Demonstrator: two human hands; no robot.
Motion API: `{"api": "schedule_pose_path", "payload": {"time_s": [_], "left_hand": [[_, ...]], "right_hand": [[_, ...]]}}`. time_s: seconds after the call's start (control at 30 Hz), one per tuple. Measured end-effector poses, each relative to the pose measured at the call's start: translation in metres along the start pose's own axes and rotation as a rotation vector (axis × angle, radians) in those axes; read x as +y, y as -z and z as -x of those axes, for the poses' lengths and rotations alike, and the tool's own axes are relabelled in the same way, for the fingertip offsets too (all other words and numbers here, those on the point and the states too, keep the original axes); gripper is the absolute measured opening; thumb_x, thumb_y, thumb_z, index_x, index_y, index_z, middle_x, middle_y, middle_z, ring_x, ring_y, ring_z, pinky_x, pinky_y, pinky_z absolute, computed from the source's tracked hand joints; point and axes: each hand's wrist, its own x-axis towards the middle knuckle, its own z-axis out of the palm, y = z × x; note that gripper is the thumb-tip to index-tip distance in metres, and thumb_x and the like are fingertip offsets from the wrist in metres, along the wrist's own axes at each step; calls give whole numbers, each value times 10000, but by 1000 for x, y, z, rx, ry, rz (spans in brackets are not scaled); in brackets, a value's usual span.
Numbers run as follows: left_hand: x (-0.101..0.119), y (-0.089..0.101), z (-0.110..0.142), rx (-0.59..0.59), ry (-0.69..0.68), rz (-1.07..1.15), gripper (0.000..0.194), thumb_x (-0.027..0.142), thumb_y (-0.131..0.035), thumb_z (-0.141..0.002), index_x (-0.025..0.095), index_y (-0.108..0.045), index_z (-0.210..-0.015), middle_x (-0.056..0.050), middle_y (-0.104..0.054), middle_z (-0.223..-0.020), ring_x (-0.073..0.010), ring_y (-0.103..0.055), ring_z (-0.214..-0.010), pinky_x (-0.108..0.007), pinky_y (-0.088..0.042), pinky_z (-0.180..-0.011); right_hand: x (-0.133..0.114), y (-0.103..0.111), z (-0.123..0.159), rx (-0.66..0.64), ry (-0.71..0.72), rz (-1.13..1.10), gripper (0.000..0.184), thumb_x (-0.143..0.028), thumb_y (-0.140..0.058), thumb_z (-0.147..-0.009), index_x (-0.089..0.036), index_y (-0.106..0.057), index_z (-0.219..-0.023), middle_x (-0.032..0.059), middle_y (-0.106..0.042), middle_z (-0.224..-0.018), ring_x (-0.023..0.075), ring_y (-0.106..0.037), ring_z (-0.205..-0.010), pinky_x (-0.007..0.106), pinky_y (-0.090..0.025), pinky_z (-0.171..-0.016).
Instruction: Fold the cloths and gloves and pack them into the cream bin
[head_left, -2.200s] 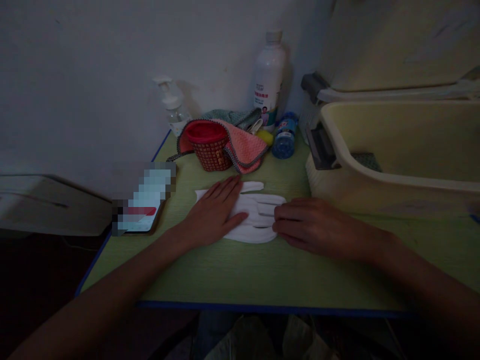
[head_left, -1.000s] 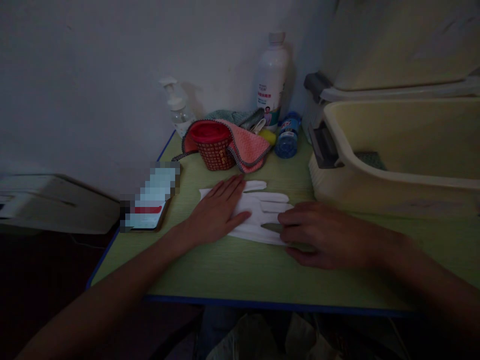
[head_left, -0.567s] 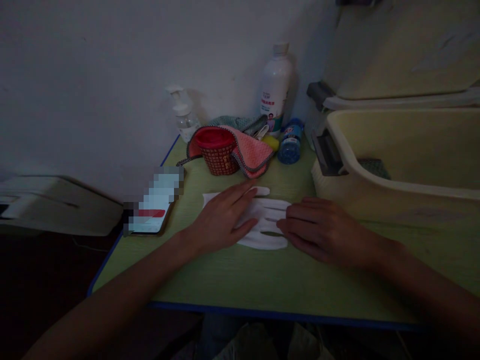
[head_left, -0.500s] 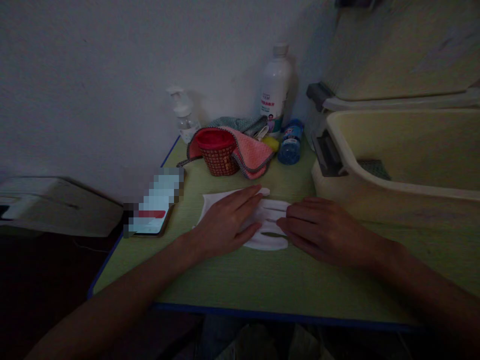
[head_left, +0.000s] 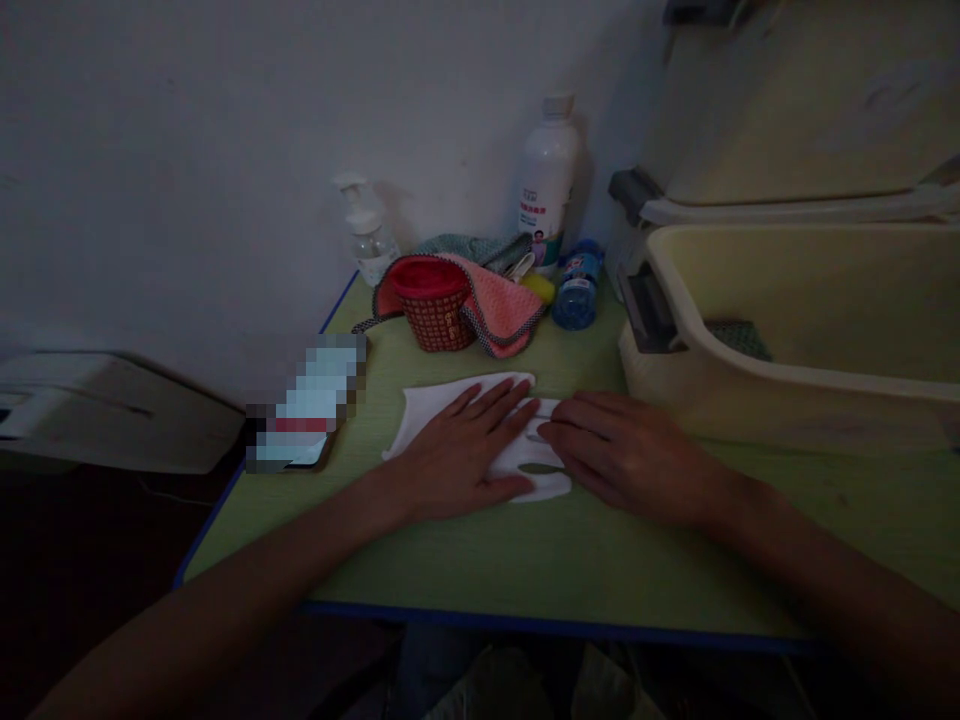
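A white glove (head_left: 426,408) lies on the green tabletop, its cuff to the left and its fingers pointing right. Flat across the glove's palm rests my left hand (head_left: 461,455), open with the fingers spread. My right hand (head_left: 637,450) is at the tips of the glove's fingers, its own fingers bent and drawn together on them. Those fingertips are partly hidden under it. The glove's thumb shows below, apart from the other fingers.
Left stands a phone (head_left: 319,380), its screen blurred. Behind are a red woven basket (head_left: 439,318), a pink cloth (head_left: 510,310), a pump bottle (head_left: 367,235), a white bottle (head_left: 551,170) and a blue bottle (head_left: 577,290). At right is an open cream bin (head_left: 750,390).
My left hand has shifted down a little and its fingers have spread flatter, baring more of the glove's upper side. My right hand has moved slightly left along the glove's fingers.
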Motion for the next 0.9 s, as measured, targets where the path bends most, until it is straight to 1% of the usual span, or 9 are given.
{"api": "schedule_pose_path", "payload": {"time_s": [0.1,0.2,0.33,0.4,0.47,0.63,0.73,0.8,0.9], "left_hand": [[2,-1,0,8,9,-4,756,608,-395,-857,147,-223,-1431,-122,-138,-1543,-235,-146,-1424,-415,-136,-1149],[2,0,0,8,1,22,749,597,-406,-859,142,-227,-1426,-126,-136,-1544,-231,-128,-1427,-423,-126,-1153],[-7,12,6,-7,-24,101,762,592,-355,-883,137,-129,-1450,-152,-123,-1541,-224,-102,-1431,-436,-148,-1149],[-14,21,13,8,4,102,732,560,-313,-910,131,-87,-1458,-167,-118,-1538,-219,-104,-1430,-428,-170,-1144],[-23,28,23,4,36,53,682,519,-275,-934,118,-100,-1457,-173,-127,-1535,-218,-111,-1428,-417,-178,-1145],[-36,28,42,-101,29,-92,635,484,-242,-950,113,-143,-1455,-155,-160,-1532,-223,-158,-1419,-397,-165,-1150],[-36,21,45,-153,17,-113,702,536,-248,-931,85,-130,-1455,-177,-147,-1527,-237,-142,-1421,-398,-159,-1149],[-35,16,45,-145,26,-109,741,564,-256,-916,70,-126,-1453,-195,-147,-1523,-256,-137,-1421,-417,-159,-1147],[-31,10,44,-106,45,-100,742,558,-261,-914,59,-133,-1449,-204,-164,-1520,-268,-138,-1421,-439,-156,-1144]], "right_hand": [[-6,-6,-3,-20,-28,-28,216,-119,-443,-860,-75,-631,-956,125,-661,-899,217,-597,-809,339,-508,-716],[-10,-11,-6,-17,-76,-71,249,-106,-466,-832,-63,-601,-1037,157,-648,-1003,246,-593,-923,384,-515,-786],[-6,-14,-3,11,-150,-124,296,-66,-421,-814,-69,-587,-1060,160,-642,-1006,244,-598,-928,399,-526,-794],[-2,-16,0,46,-207,-159,308,-61,-404,-813,-62,-585,-1062,165,-641,-998,238,-608,-922,387,-537,-790],[2,-18,2,54,-256,-196,327,-59,-386,-817,-70,-585,-1076,163,-641,-1028,226,-618,-941,374,-544,-806],[-7,-24,-8,-73,-242,-247,402,-58,-357,-828,-60,-573,-1167,177,-607,-1192,233,-582,-1106,391,-515,-917],[-19,-29,-20,-167,-237,-239,441,-96,-345,-860,-18,-501,-1265,209,-492,-1341,240,-486,-1236,390,-457,-999],[-24,-34,-27,-241,-229,-222,476,-171,-365,-888,19,-434,-1319,233,-396,-1409,264,-383,-1316,404,-398,-1051],[-25,-40,-31,-351,-213,-220,605,-319,-417,-900,69,-353,-1359,268,-297,-1447,309,-263,-1366,438,-315,-1097]]}}
